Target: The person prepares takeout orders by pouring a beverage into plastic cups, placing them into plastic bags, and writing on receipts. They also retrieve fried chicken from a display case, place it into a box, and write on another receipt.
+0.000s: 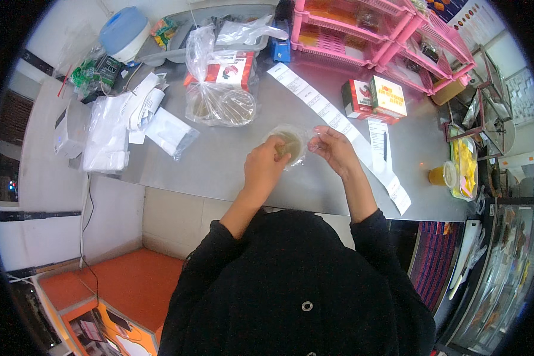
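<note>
My left hand (267,162) grips a round, clear-lidded tub (296,144) with greenish-brown contents, thumb and fingers over its top. Thin clear plastic (305,161) spreads around the tub. To the right of it, my right hand (333,149) pinches the edge of this plastic between thumb and fingers. Both hands are just above the steel table (196,169). A long printed paper strip (320,104) runs diagonally behind and beside my right hand.
A knotted clear bag (220,104) holds tubs and a red-white box. Two small boxes (374,99) stand at right, below pink racks (338,40). Plastic bags (104,133) lie left. A yellow-filled cup (442,174) sits near the right edge, beside a tray of yellow pieces (465,164).
</note>
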The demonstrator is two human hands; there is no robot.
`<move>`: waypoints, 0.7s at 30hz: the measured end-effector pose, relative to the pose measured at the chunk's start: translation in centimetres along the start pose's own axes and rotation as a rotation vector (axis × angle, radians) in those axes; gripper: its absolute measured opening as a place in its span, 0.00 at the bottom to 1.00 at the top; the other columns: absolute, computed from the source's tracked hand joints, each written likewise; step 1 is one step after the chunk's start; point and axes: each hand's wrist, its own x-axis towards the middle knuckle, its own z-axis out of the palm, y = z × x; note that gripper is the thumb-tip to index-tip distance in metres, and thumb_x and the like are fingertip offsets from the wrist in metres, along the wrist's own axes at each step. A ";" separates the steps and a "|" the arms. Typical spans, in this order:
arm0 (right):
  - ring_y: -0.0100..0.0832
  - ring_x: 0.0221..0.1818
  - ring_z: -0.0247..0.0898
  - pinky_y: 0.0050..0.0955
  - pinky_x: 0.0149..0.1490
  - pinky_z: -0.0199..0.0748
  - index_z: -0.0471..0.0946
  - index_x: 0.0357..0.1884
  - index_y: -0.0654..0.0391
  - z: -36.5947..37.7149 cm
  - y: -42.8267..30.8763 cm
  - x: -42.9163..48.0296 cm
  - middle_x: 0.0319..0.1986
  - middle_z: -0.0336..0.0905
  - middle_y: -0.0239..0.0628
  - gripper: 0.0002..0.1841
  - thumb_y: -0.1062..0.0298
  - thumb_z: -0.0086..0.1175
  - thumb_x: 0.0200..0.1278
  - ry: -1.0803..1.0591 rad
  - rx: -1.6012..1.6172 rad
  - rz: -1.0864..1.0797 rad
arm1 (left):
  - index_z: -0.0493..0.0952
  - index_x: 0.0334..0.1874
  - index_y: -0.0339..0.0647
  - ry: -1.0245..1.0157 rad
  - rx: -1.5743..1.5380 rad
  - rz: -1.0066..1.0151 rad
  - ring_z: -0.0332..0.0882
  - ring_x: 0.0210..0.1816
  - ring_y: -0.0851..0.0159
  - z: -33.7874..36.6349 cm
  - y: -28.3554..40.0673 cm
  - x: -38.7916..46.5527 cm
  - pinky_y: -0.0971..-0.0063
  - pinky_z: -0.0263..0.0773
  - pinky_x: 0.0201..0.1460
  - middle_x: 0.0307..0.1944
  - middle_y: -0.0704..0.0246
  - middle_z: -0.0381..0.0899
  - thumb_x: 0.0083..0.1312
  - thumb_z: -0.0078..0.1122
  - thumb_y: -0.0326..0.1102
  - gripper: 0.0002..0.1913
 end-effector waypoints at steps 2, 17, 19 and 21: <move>0.27 0.34 0.73 0.29 0.43 0.74 0.74 0.42 0.60 -0.1 0.3 0.0 0.28 0.76 0.34 0.09 0.68 0.49 0.64 -0.017 0.131 -0.006 | 0.75 0.38 0.40 -0.029 -0.017 -0.029 0.76 0.24 0.58 -0.1 0.3 0.1 0.68 0.69 0.28 0.20 0.64 0.75 0.50 0.66 0.33 0.14; 0.23 0.31 0.71 0.22 0.39 0.69 0.70 0.49 0.57 9.7 -5.8 -3.0 0.32 0.78 0.32 0.18 0.73 0.56 0.55 -0.294 -0.537 -0.268 | 0.72 0.54 0.34 -0.274 -0.931 -0.090 0.76 0.49 0.64 -5.0 1.9 1.0 0.72 0.71 0.53 0.48 0.62 0.77 0.71 0.45 0.41 0.18; 0.22 0.33 0.72 0.21 0.39 0.69 0.70 0.49 0.58 9.9 -6.0 -2.1 0.34 0.79 0.34 0.20 0.74 0.59 0.53 -0.184 -0.610 -0.320 | 0.70 0.57 0.35 -0.302 -0.764 -0.037 0.75 0.50 0.64 -5.9 1.9 1.4 0.72 0.71 0.54 0.51 0.61 0.75 0.71 0.44 0.44 0.21; 0.27 0.38 0.75 0.24 0.44 0.73 0.71 0.48 0.60 10.4 -7.1 -2.0 0.36 0.79 0.38 0.17 0.74 0.58 0.56 -0.184 -0.252 -0.269 | 0.69 0.58 0.36 -0.340 -0.619 -0.102 0.75 0.50 0.63 -8.0 1.7 1.5 0.71 0.71 0.53 0.55 0.61 0.73 0.71 0.43 0.45 0.22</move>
